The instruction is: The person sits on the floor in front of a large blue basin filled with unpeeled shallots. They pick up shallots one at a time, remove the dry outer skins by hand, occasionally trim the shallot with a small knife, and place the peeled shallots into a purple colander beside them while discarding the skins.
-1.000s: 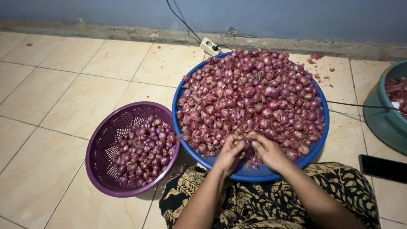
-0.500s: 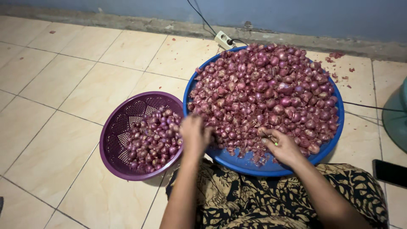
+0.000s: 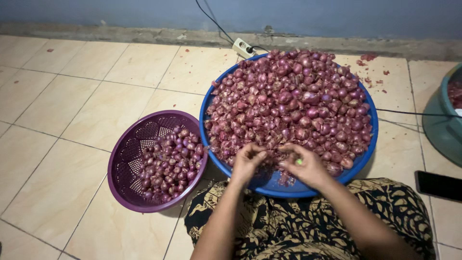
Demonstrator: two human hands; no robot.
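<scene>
A big blue basin [image 3: 369, 144] on the tiled floor is heaped with red shallots [image 3: 293, 101] and loose skins. Both hands meet at its near edge. My left hand [image 3: 246, 162] has its fingers curled around a shallot from the pile. My right hand [image 3: 308, 168] is closed on a small tool with a green tip [image 3: 299, 162], close beside the left hand. To the left stands a purple perforated basket [image 3: 122, 159], which holds several darker, peeled shallots [image 3: 168, 163] on its right side.
My lap, in patterned black and yellow cloth [image 3: 308, 226], lies just under the basin. A white power strip [image 3: 243, 48] with a cable sits by the wall. A teal tub [image 3: 445, 120] stands at the right edge, and a black phone [image 3: 439, 185] lies on the floor.
My left hand reached out toward the purple basket half a second ago. It has come back to the basin's near edge beside my right hand. The view has shifted slightly.
</scene>
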